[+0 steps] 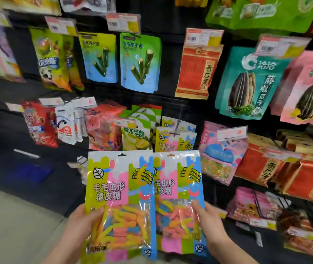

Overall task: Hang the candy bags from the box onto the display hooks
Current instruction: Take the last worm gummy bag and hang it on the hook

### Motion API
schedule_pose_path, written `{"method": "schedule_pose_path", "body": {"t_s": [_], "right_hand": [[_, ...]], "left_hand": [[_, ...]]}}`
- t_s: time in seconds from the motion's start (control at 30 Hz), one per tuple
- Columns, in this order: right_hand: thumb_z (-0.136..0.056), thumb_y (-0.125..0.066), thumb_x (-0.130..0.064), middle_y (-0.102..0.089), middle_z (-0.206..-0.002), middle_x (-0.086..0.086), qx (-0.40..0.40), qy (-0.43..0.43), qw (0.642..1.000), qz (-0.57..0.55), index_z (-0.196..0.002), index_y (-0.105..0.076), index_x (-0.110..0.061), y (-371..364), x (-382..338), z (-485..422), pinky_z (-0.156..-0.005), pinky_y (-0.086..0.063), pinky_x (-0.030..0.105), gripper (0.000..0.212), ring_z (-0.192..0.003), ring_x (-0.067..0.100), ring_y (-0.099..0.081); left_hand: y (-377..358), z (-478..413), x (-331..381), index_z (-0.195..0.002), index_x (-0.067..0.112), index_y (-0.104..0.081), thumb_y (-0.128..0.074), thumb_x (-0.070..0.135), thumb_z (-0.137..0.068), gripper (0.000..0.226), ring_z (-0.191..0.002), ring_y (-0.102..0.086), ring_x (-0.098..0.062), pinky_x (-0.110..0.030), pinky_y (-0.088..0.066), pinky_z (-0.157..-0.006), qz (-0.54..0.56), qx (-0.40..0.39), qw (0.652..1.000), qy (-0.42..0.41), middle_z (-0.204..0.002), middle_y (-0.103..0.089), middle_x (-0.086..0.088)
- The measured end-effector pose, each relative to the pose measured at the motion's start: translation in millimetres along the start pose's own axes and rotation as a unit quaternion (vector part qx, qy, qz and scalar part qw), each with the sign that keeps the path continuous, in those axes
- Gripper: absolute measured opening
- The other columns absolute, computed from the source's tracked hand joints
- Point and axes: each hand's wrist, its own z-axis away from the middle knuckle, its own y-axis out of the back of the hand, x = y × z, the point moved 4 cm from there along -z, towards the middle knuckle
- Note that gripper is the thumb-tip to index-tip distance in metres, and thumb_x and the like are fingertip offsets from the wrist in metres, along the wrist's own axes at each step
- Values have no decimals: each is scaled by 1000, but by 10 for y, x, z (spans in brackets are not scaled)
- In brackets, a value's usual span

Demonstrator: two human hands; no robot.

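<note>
I hold two colourful gummy-worm candy bags upright in front of the display. My left hand [84, 223] grips the left candy bag [119, 187] at its lower left edge, thumb on the front. My right hand [209, 223] grips the right candy bag [178, 189] at its lower right edge. The left bag overlaps the right one. Just above them, matching candy bags [170, 141] hang on a display hook [177, 122] whose metal tip sticks out towards me. No box is in view.
The black pegboard wall is packed with hanging snacks: green durian candy bags [135, 134] to the left of the hook, a pink bag [220, 155] to its right, seaweed rolls [139, 61] and sunflower seeds [247, 82] above. Pale floor [9, 225] lies at lower left.
</note>
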Motion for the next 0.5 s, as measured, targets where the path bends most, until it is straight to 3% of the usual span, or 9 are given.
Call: {"method": "schedule_pose_path", "body": {"t_s": [0.07,0.17,0.27,0.37,0.5], "right_hand": [[-97,-52,-22,-71,-89,8,8,-10,1000,-13,-99,-66,-8,-89,-26,-233,-45,-48,17,20,-73,19,-65],[-95,-54,-25,-71,-84,9,9,-26,999,-19,-94,-64,-9,-201,-52,-563,-52,-48,26,19,-69,22,-66],[-95,-56,-21,-73,-80,14,7,-35,998,-44,-95,-65,-6,-245,-43,-849,-62,-57,35,18,-67,29,-70],[-96,-54,-20,-75,-88,17,3,-37,997,-61,-100,-65,-5,-249,-41,-1075,-74,-58,43,19,-76,31,-72],[-96,-52,-20,-74,-93,17,0,-30,997,-77,-101,-66,-5,-247,-61,-1275,-84,-55,53,21,-87,37,-70]], "left_hand": [[-10,-185,84,-92,4,-70,-64,-4,-84,13,-82,-67,-33,-47,-52,-86,-5,-1,1000,0,-86,-74,-18],[-76,-454,202,-89,5,-70,-64,-2,-85,11,-77,-68,-31,-42,-52,-79,-25,7,1000,-6,-78,-75,-13],[-184,-690,266,-90,5,-68,-63,0,-87,7,-75,-68,-30,-40,-52,-74,-24,19,1000,6,-73,-75,-8],[-302,-876,292,-101,3,-67,-63,2,-87,14,-83,-70,-34,-46,-54,-82,-22,15,999,20,-88,-75,-16],[-403,-1049,295,-102,-1,-65,-61,0,-87,16,-81,-68,-35,-45,-54,-78,-8,15,999,35,-93,-73,-22]]}}
